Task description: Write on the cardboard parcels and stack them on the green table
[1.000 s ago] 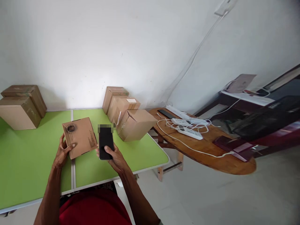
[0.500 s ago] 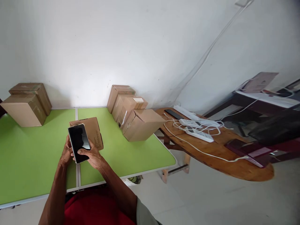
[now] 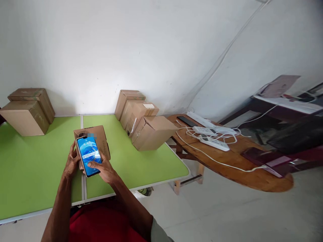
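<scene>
A smartphone (image 3: 88,154) with a lit blue lock screen showing 4:49 is in my right hand (image 3: 107,169). The thumb of that hand lies over the lower part of the screen, and its other fingers are hidden behind the phone. Under and behind the phone is a small brown cardboard box (image 3: 102,141) with dark print on its right part. My left hand (image 3: 71,163) is closed around the box's left edge, close beside the phone; some of its fingertips are out of sight.
Cardboard boxes (image 3: 25,117) stand on the left of the green table (image 3: 35,171). Several more boxes (image 3: 153,132) stand at its right by the wall. On the wooden table (image 3: 232,168) lie white power strips (image 3: 214,144), tangled cables and a dark red object (image 3: 262,161).
The phone's screen has gone from black to lit. The phone and my right hand have shifted slightly right and down, away from my left hand.
</scene>
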Available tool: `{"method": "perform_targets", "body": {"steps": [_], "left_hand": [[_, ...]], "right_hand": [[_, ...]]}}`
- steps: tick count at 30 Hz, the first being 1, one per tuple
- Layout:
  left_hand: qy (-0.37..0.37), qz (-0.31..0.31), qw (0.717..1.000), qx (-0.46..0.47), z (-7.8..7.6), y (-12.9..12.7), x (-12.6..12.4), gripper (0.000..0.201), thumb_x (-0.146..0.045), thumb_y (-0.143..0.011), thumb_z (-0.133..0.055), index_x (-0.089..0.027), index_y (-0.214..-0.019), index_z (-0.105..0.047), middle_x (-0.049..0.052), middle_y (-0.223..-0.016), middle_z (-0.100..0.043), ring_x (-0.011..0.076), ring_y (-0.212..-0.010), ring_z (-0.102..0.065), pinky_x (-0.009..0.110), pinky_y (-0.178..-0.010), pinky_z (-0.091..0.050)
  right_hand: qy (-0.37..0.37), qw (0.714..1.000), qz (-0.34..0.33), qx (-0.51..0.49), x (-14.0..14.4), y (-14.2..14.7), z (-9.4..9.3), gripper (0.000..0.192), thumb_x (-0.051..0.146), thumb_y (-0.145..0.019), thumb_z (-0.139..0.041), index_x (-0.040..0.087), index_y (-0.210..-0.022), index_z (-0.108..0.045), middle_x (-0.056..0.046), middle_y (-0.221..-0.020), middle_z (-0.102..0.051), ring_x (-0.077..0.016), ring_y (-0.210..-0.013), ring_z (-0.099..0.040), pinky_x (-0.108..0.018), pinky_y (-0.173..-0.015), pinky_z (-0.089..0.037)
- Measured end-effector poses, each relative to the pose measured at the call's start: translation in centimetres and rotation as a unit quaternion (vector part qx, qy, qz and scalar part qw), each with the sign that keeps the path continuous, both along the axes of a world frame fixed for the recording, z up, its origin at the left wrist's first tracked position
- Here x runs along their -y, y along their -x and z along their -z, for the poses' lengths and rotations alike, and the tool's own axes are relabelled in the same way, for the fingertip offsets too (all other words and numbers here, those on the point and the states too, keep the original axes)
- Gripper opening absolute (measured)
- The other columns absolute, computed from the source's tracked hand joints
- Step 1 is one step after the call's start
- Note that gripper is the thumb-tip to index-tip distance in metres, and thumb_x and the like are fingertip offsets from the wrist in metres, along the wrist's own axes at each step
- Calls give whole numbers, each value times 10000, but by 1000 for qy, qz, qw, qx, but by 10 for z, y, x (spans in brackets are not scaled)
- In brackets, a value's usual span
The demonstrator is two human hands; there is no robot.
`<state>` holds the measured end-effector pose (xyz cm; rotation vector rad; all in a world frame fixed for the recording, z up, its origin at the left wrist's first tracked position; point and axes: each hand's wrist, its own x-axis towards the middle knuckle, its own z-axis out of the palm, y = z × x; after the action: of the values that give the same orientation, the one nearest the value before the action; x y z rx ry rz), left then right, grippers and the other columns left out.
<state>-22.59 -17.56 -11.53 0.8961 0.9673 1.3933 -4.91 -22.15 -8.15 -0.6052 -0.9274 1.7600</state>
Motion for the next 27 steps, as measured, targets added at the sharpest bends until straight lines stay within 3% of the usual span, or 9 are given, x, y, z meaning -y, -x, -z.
{"method": "perform_targets", "body": {"steps": [3, 8, 11, 15, 21, 27], "left_hand": [[14, -31, 999, 11, 0, 4, -5, 1043, -422, -576, -1046, -250, -1521, -641, 106, -1297, -821, 242, -917, -789, 297, -712, -631], [18, -113, 993, 30, 1, 14, -13, 811, -398, -568, -995, -261, -1317, -715, 41, -1202, -816, 195, -881, -747, 270, -726, -594], [12, -147, 988, 36, 1, 17, -16, 742, -384, -556, -983, -269, -1240, -719, 15, -1176, -802, 180, -883, -726, 262, -746, -582], [9, -168, 985, 36, 1, 19, -18, 662, -393, -559, -967, -263, -1160, -722, 7, -1163, -788, 175, -865, -699, 273, -747, -577], [14, -177, 984, 31, 2, 20, -20, 611, -417, -555, -957, -260, -1096, -720, 6, -1160, -787, 172, -863, -692, 273, -743, -589], [32, -160, 987, 8, -1, 17, -18, 631, -455, -534, -976, -225, -1073, -742, 30, -1091, -793, 186, -834, -702, 300, -748, -608]], "right_hand": [[15, 999, 44, 21, 9, -20, 7, 766, 573, -641, -1083, 248, -1212, -688, -9, -964, -836, -268, -708, -840, -388, -622, -715], [39, 980, 176, 86, 15, -60, 31, 677, 687, -751, -961, 227, -1170, -694, -45, -980, -822, -274, -727, -827, -371, -606, -667], [36, 947, 244, 207, 0, -82, 49, 655, 744, -784, -850, 208, -1124, -690, -66, -985, -812, -281, -824, -818, -387, -698, -661], [35, 913, 268, 306, -36, -102, 65, 515, 604, -706, -895, 213, -975, -694, -63, -936, -803, -286, -900, -780, -404, -819, -637], [32, 874, 268, 403, -95, -89, 74, 334, 396, -780, -882, 239, -1010, -697, -79, -1055, -819, -283, -997, -772, -409, -921, -622], [15, 852, 259, 454, -132, -67, 61, 373, 359, -875, -874, 224, -1180, -707, -112, -1180, -823, -293, -1101, -787, -422, -1006, -615]]}}
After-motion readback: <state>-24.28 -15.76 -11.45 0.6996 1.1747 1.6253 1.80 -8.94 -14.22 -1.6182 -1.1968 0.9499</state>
